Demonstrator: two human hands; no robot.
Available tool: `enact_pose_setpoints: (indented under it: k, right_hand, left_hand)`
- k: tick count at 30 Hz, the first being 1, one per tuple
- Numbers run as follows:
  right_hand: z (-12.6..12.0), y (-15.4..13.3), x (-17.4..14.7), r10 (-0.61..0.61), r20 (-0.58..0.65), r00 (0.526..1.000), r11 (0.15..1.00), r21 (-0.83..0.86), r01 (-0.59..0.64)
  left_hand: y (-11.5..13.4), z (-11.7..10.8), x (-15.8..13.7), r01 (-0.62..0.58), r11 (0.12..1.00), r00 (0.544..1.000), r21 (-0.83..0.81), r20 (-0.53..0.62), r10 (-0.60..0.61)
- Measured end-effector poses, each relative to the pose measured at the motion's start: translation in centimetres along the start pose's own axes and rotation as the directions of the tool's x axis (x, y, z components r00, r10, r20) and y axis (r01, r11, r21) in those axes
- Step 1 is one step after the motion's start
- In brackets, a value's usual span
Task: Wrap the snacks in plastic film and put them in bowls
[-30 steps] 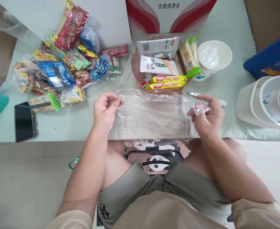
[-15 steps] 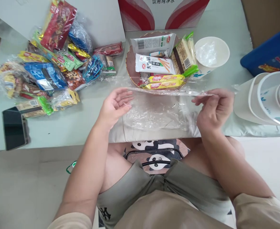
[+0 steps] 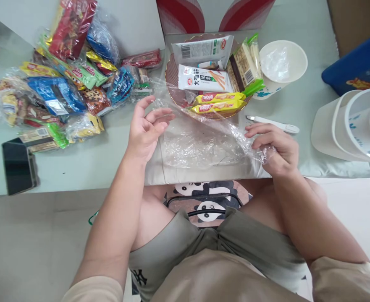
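Clear plastic film (image 3: 200, 149) lies crumpled along the table's front edge, and a twisted length of it slants up toward the bowl. My right hand (image 3: 277, 149) is closed on the lower right end of that length. Close to its upper left part is my left hand (image 3: 148, 130), fingers bent and apart, with nothing visible in it. Just beyond the film stands a clear, gold-rimmed bowl (image 3: 171, 79) of packaged snacks, among them a white snack packet (image 3: 203, 79) and yellow wafer packets (image 3: 218, 105). A white folding knife or similar slim tool (image 3: 276, 123) rests beyond my right fingers.
Many wrapped snacks (image 3: 59, 96) are heaped at the left, near a black phone (image 3: 19, 165). Right of the bowl stands a paper cup (image 3: 284, 63) with crumpled plastic inside. White tubs (image 3: 326, 130) and a blue container (image 3: 358, 63) occupy the right side. A carton (image 3: 216, 16) stands behind.
The film was stretched level between both hands; now it slants. My right hand has come lower and nearer, uncovering the slim white tool. My left hand has lifted slightly, its fingers spreading.
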State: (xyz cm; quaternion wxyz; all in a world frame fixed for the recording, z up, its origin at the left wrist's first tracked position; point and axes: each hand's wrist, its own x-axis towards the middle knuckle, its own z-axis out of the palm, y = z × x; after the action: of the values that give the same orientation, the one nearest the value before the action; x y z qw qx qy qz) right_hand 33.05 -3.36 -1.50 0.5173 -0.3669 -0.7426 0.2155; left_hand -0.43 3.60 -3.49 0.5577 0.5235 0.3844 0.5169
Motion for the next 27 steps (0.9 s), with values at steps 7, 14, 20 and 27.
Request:
enact_pose_setpoints:
  k: [7,14,20,27]
  right_hand:
    - [-0.1,-0.2,0.3,0.143,0.282,0.949,0.985,-0.138,-0.107]
    - [-1.6,0.9,0.0,0.237,0.235,0.943,0.937,-0.313,-0.158]
    - [-2.9,3.3,-1.3,0.195,0.162,0.967,0.908,-0.402,-0.116]
    - [-1.6,2.5,-0.8,0.304,-0.027,0.952,0.867,-0.406,-0.289]
  left_hand:
    - [0.9,1.1,1.0,-0.071,0.996,0.996,-0.057,-0.051,0.068]
    - [1.6,-0.8,-0.7,-0.074,0.981,0.997,0.181,-0.010,0.077]
    - [1.3,-3.4,-1.8,-0.019,0.850,0.984,0.527,0.158,-0.076]
    - [0.9,-2.7,-2.2,-0.058,0.786,0.986,0.615,0.157,-0.050]
